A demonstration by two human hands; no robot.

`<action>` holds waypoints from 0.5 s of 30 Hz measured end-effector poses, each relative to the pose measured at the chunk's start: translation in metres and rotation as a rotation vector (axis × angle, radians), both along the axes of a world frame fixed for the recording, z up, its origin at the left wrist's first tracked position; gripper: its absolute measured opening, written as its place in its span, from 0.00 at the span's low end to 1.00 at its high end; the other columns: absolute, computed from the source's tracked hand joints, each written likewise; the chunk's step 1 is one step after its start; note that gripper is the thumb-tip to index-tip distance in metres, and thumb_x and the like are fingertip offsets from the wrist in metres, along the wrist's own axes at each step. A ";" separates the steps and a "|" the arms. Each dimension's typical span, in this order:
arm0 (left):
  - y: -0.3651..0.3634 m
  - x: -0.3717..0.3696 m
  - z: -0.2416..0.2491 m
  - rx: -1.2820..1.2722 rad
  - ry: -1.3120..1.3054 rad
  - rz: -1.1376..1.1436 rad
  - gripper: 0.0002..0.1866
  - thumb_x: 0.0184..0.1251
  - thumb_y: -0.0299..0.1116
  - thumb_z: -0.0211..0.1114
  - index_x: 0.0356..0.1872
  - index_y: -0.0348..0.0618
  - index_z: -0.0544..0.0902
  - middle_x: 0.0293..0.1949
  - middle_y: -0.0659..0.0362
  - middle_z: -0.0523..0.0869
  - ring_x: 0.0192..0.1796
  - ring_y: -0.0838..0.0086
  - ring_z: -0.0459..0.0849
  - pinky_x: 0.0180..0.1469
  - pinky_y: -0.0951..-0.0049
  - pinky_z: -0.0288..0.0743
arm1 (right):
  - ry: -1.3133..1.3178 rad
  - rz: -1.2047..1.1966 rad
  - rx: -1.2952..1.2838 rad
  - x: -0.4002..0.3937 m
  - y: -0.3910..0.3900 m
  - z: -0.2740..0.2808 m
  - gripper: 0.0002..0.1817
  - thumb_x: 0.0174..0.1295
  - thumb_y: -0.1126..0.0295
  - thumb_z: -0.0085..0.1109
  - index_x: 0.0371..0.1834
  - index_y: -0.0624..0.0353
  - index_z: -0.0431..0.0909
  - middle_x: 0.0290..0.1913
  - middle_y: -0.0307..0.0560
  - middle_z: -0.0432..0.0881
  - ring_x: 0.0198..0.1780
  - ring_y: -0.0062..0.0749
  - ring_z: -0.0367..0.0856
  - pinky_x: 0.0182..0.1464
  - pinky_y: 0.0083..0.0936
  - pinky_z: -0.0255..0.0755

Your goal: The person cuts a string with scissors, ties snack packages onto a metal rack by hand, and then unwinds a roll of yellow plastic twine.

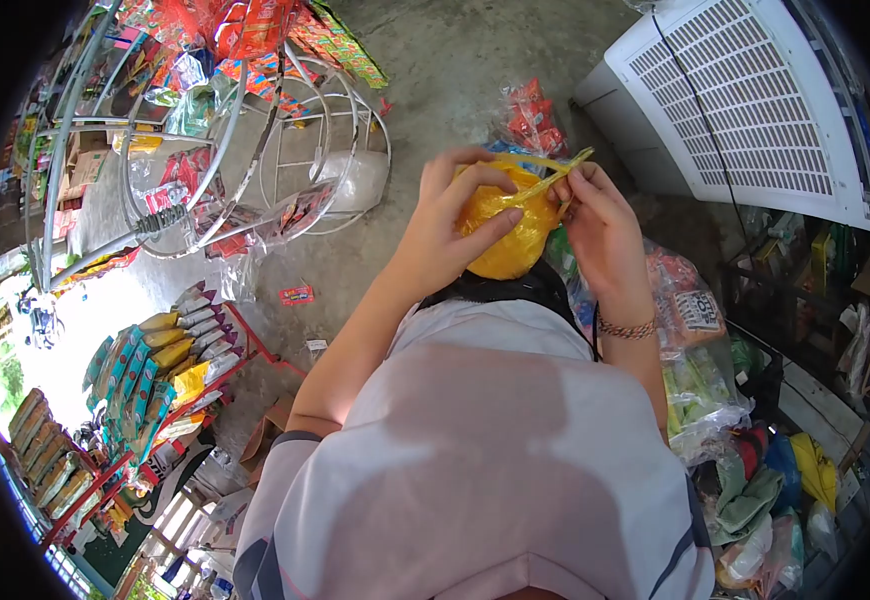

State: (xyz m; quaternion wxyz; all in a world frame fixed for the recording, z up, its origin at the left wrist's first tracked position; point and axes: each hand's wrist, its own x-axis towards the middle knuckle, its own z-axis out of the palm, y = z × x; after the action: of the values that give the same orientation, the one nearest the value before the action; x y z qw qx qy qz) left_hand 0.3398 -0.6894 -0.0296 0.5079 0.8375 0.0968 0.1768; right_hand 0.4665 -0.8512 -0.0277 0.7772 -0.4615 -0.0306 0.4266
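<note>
A yellow plastic bag, rounded and full, is held close in front of my body. My left hand curls round its left side, thumb and fingers pressed against the plastic. My right hand pinches a twisted yellow strand of the bag's top, stretched up and to the right. What the bag contains is hidden. Just beyond my hands, red packets in clear plastic lie on the floor.
A white wire rack with packets stands at the left. Below it, a red display stand carries snack bags. A large white slatted air cooler is at the upper right. Plastic-wrapped packs lie to my right. A red wrapper lies on the concrete floor.
</note>
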 end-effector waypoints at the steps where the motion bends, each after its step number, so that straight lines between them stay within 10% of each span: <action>1: 0.000 -0.001 -0.006 -0.061 0.006 -0.003 0.14 0.61 0.31 0.71 0.46 0.42 0.80 0.58 0.53 0.75 0.65 0.63 0.71 0.69 0.63 0.62 | 0.020 -0.008 0.004 0.001 -0.001 -0.003 0.06 0.72 0.67 0.54 0.42 0.58 0.75 0.38 0.38 0.78 0.45 0.23 0.74 0.51 0.22 0.63; 6: 0.008 -0.001 -0.023 -0.647 0.052 0.003 0.18 0.61 0.33 0.74 0.49 0.42 0.78 0.62 0.52 0.72 0.66 0.61 0.71 0.69 0.62 0.63 | 0.316 -0.084 0.055 0.009 -0.011 -0.020 0.06 0.72 0.68 0.55 0.43 0.58 0.75 0.37 0.37 0.78 0.41 0.25 0.77 0.45 0.23 0.69; 9: 0.000 -0.004 -0.008 -0.664 0.065 -0.036 0.30 0.53 0.37 0.79 0.56 0.44 0.75 0.66 0.50 0.68 0.69 0.59 0.68 0.71 0.61 0.62 | 0.384 -0.098 0.079 0.007 -0.013 -0.021 0.06 0.70 0.70 0.57 0.46 0.58 0.76 0.38 0.39 0.80 0.41 0.26 0.78 0.43 0.24 0.71; 12: -0.005 -0.007 -0.012 -0.103 0.074 0.010 0.42 0.48 0.38 0.82 0.64 0.47 0.68 0.64 0.50 0.69 0.70 0.56 0.66 0.71 0.62 0.62 | 0.412 -0.087 0.126 0.004 -0.015 -0.029 0.11 0.71 0.71 0.54 0.53 0.61 0.75 0.43 0.43 0.81 0.44 0.29 0.79 0.45 0.24 0.73; 15: 0.006 -0.006 -0.020 -0.242 0.142 -0.065 0.39 0.42 0.37 0.84 0.59 0.46 0.73 0.70 0.48 0.62 0.73 0.55 0.62 0.73 0.60 0.59 | 0.454 -0.095 0.216 0.010 -0.019 -0.030 0.14 0.71 0.72 0.52 0.58 0.62 0.74 0.44 0.46 0.81 0.45 0.31 0.79 0.46 0.24 0.73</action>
State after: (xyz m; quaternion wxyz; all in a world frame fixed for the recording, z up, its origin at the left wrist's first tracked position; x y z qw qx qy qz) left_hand 0.3336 -0.6832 -0.0501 0.6027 0.7832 0.1258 0.0873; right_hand 0.4769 -0.8706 -0.0575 0.8281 -0.2689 0.1210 0.4768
